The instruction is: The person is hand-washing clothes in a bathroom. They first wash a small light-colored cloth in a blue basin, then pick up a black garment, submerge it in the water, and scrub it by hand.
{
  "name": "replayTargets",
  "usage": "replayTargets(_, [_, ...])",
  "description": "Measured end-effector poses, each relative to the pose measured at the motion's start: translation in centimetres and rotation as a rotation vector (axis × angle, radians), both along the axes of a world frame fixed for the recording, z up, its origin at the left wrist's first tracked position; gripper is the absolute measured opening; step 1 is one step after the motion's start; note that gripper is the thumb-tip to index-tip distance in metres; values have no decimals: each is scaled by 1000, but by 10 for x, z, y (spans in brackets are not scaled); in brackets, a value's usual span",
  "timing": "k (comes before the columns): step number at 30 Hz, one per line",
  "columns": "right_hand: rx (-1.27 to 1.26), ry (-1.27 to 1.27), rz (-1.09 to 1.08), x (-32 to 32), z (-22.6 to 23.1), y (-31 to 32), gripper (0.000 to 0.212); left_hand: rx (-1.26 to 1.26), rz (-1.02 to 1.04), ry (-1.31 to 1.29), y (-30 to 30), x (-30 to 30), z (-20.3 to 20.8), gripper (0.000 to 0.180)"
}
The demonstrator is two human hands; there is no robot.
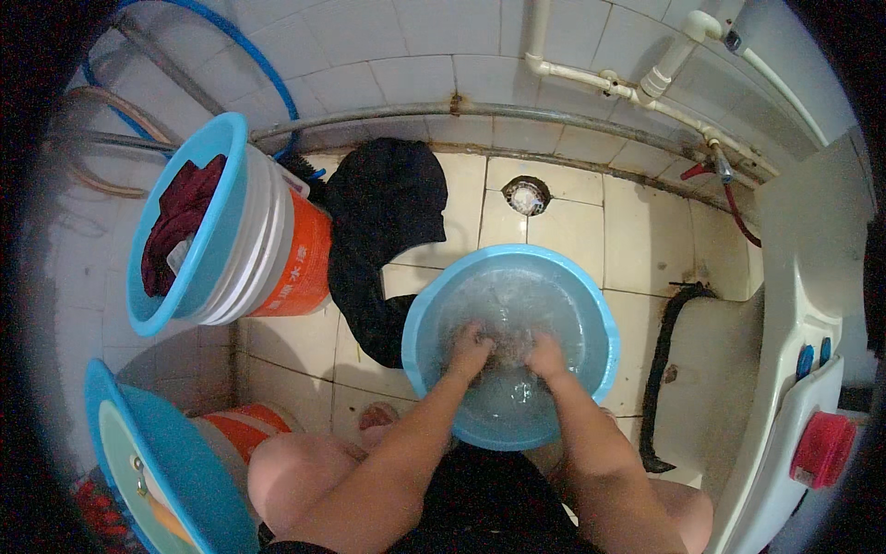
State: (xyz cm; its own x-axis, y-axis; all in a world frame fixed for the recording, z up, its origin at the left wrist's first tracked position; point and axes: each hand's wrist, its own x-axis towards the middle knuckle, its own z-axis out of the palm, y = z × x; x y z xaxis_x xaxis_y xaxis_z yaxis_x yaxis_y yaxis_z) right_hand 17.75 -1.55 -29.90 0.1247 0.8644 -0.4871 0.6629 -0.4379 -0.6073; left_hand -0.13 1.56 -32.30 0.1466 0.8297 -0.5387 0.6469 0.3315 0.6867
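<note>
Both my hands reach into a light blue basin (pixel 603 319) of cloudy, sudsy water on the tiled floor. My left hand (pixel 472 349) is curled closed at the water's surface, left of the middle. Opposite it, my right hand (pixel 544 355) is also closed, its fingertips partly under the water. Between them lies a blurred greyish patch (pixel 508 343), perhaps wet cloth; murky water hides what it is. Black clothing (pixel 388 198) lies on the floor, touching or close to the basin's left side.
At left, a blue basin (pixel 235 157) holding dark red cloth (pixel 185 212) rests on a white-and-orange bucket (pixel 300 254). More basins (pixel 166 415) stand at lower left. A floor drain (pixel 528 196) lies beyond my basin. Pipes (pixel 572 72) line the wall; a white fixture (pixel 784 388) stands right.
</note>
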Motion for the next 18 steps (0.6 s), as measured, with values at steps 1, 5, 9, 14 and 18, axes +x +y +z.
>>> replayTargets(1, [36, 52, 20, 0, 16, 8, 37, -131, 277, -252, 2, 10, 0, 49])
replayTargets(5, [261, 107, 131, -41, 87, 18, 28, -962, 684, -1060, 21, 17, 48, 51])
replayTargets(9, [606, -7, 311, -85, 135, 0, 25, -645, 434, -1287, 22, 17, 73, 46])
replayTargets(14, [719, -78, 179, -84, 134, -2, 21, -48, 144, -1139, 5, 39, 41, 32])
replayTargets(18, [768, -126, -50, -64, 111, 16, 22, -225, 370, -1166, 2, 50, 29, 26])
